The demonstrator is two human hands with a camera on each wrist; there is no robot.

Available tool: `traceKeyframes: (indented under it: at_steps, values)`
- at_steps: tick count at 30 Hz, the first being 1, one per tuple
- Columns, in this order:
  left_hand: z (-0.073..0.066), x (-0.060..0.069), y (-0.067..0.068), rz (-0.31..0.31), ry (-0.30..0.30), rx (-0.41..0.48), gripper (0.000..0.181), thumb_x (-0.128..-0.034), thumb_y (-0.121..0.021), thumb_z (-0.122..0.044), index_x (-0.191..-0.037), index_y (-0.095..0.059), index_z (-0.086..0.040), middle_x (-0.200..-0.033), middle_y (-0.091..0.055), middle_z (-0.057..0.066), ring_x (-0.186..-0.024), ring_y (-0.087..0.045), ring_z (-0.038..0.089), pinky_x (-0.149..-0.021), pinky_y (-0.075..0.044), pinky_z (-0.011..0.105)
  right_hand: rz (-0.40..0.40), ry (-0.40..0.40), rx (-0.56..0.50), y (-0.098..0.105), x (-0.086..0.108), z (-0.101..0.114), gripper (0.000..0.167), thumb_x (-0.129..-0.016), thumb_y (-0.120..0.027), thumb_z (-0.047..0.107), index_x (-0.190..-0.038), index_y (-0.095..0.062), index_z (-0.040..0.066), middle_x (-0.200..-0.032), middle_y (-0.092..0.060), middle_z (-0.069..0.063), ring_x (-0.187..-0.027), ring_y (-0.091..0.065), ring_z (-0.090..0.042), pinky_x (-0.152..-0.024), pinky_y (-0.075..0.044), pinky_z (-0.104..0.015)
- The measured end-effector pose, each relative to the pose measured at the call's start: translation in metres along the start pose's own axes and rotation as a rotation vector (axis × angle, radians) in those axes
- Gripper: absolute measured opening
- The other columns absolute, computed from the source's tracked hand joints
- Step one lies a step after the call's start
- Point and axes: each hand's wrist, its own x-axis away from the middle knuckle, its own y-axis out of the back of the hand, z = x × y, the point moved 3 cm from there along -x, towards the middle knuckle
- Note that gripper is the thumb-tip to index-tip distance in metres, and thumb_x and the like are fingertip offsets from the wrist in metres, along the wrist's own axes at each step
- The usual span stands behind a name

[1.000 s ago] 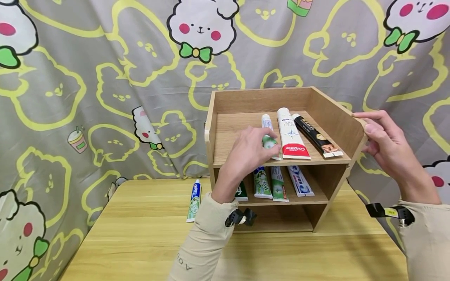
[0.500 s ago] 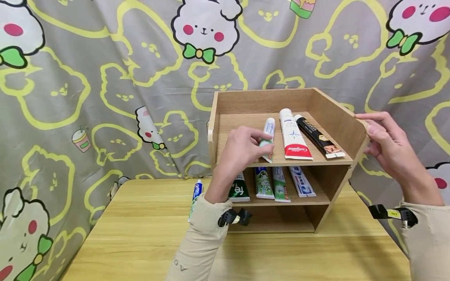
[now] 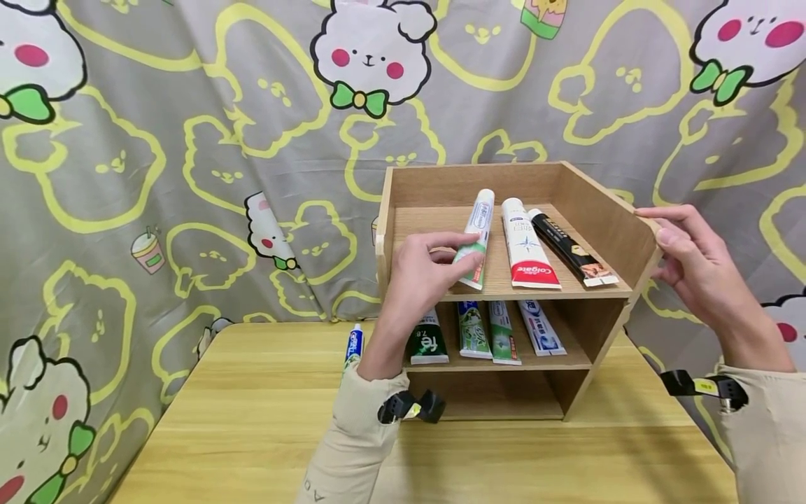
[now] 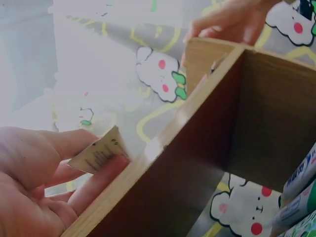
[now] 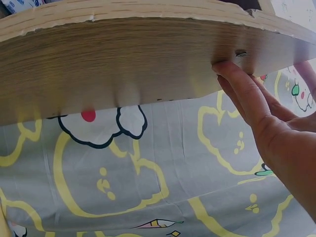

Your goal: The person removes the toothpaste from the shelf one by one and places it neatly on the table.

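Note:
My left hand pinches the lower part of a white-and-green toothpaste tube on the top level of a wooden shelf. In the left wrist view, the tube's flat crimped end shows between thumb and fingers. My right hand holds the front corner of the shelf's right side panel; in the right wrist view its fingertips touch the outer face. Right of the pinched tube lie a white-and-red Colgate toothpaste tube and a black toothpaste tube.
On the middle level lie several toothpaste tubes, among them a dark green one and a white-and-blue one. A blue-and-green tube lies on the wooden table, partly behind the left arm. A patterned curtain hangs behind.
The white-and-green tube's cap end has risen and the tube now leans to the right, separated from the Colgate tube. My left hand has shifted slightly left. The right hand keeps its place on the panel.

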Motion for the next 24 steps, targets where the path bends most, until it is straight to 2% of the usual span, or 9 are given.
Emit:
traceKeyframes:
  at_steps: [3,9,16,24]
  values:
    - [0.0,0.006,0.001,-0.029,-0.033,0.097,0.028,-0.089,-0.082,-0.017,-0.117,-0.08,-0.017,-0.125,-0.068,0.003,-0.099,-0.071,0.014,-0.075,-0.06,0.028,0.007,0.003,-0.013,-0.001,0.0,-0.001,0.046,-0.105,-0.029,-0.009,-0.148,-0.044,0.0,-0.132,-0.05,-0.012,-0.095,-0.065,-0.017,-0.073,-0.061,-0.024]
    - [-0.001,0.016,0.0,-0.068,-0.099,0.254,0.029,-0.0894,-0.082,-0.016,-0.118,-0.079,-0.013,-0.125,-0.067,0.003,-0.1,-0.072,0.016,-0.079,-0.061,0.03,0.015,0.006,-0.033,-0.001,-0.001,-0.001,0.046,-0.105,-0.028,-0.009,-0.148,-0.044,0.0,-0.132,-0.049,-0.013,-0.094,-0.064,-0.018,-0.071,-0.061,-0.025]
    - [0.0,0.031,-0.003,-0.047,-0.115,0.404,0.031,-0.092,-0.078,-0.009,-0.123,-0.075,-0.007,-0.129,-0.067,0.003,-0.108,-0.07,0.02,-0.087,-0.06,0.034,0.005,0.0,-0.02,-0.001,-0.001,0.0,0.046,-0.106,-0.028,-0.009,-0.148,-0.044,0.0,-0.132,-0.047,-0.013,-0.094,-0.063,-0.017,-0.07,-0.061,-0.024]
    - [0.002,0.045,-0.008,0.004,-0.137,0.554,0.036,-0.0934,-0.072,0.0,-0.129,-0.069,-0.001,-0.135,-0.063,0.007,-0.115,-0.067,0.026,-0.088,-0.059,0.031,0.014,0.005,-0.047,-0.002,-0.001,-0.001,0.046,-0.106,-0.026,-0.009,-0.148,-0.043,0.0,-0.134,-0.046,-0.013,-0.097,-0.062,-0.019,-0.071,-0.061,-0.025]
